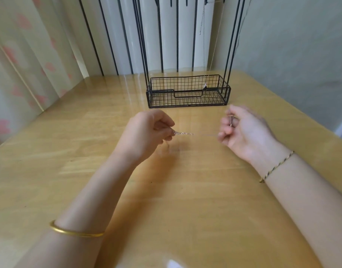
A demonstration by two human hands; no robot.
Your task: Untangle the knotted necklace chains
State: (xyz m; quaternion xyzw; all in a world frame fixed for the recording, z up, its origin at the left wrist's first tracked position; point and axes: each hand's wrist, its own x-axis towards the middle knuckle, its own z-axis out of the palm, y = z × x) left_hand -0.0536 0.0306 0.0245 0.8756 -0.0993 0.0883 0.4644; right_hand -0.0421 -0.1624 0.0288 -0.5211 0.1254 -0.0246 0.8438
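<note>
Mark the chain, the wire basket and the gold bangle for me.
chain [182,133], head view, on its thicker silver links.
wire basket [160,91], head view, on the front rim.
gold bangle [75,233], head view, on the band's near edge.

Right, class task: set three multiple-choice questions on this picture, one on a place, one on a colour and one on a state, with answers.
1. Where does the black wire basket stand?
A. At the far side of the table
B. Between the forearms
C. On the floor

2. What colour is the bangle on the left forearm?
A. Silver
B. Gold
C. Red

3. How is the chain held?
A. Heaped on the table
B. Dangling from one hand
C. Stretched between the left hand and the right hand

Answers: 1 A, it sits on the wood past both hands. 2 B, it gleams yellow-gold. 3 C, each hand pinches it, with a near-level span between them.
</note>
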